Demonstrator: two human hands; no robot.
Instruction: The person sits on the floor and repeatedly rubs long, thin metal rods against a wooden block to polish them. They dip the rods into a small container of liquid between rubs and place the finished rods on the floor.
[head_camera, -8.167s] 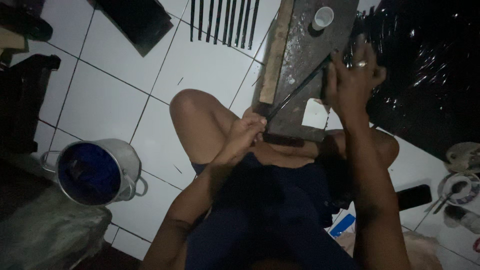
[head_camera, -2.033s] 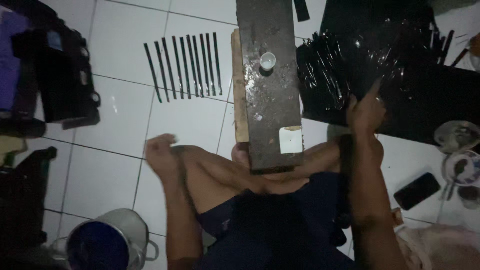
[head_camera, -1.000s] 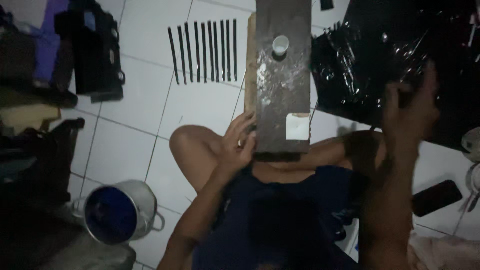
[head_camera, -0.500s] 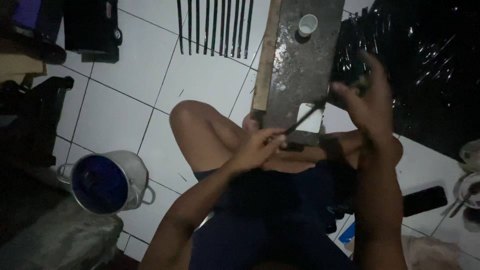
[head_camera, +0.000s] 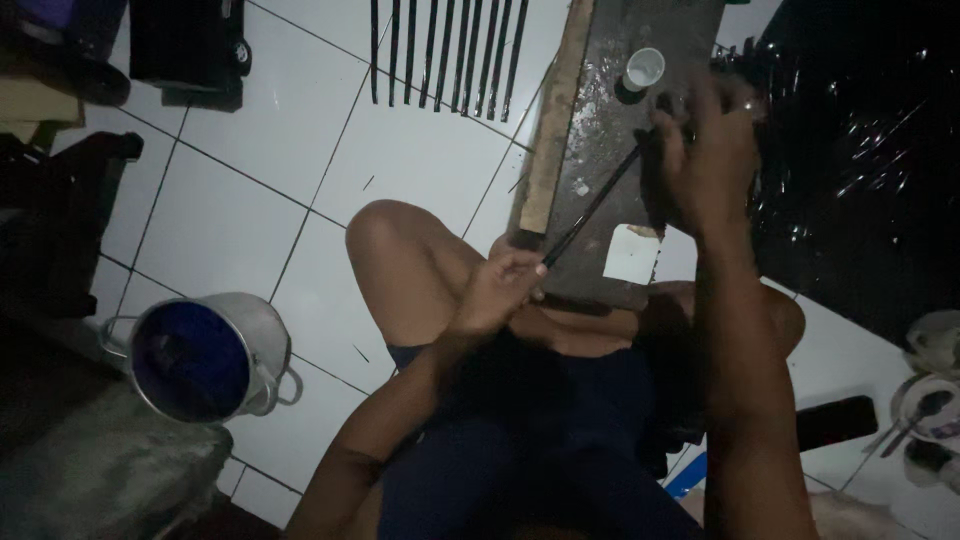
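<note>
I sit on a white tiled floor with a dark wooden board (head_camera: 600, 120) resting across my lap. A thin black rod (head_camera: 592, 210) lies slanted over the board. My left hand (head_camera: 500, 290) grips its lower end by my knee. My right hand (head_camera: 705, 165) closes around its upper end, near a small white cup (head_camera: 643, 70) standing on the board. A white paper scrap (head_camera: 632, 254) lies on the board's near end.
A row of several black rods (head_camera: 445, 55) lies on the tiles at the top. A metal pot (head_camera: 200, 355) with a blue inside stands at the left. Black plastic sheeting (head_camera: 860, 150) covers the floor at the right. A dark phone (head_camera: 835, 422) and small dishes (head_camera: 930, 400) lie at the lower right.
My right hand went to the black sheeting, came back with a rod, and my left hand took its lower end. Since half a second ago my right hand has slid up the rod toward the cup.
</note>
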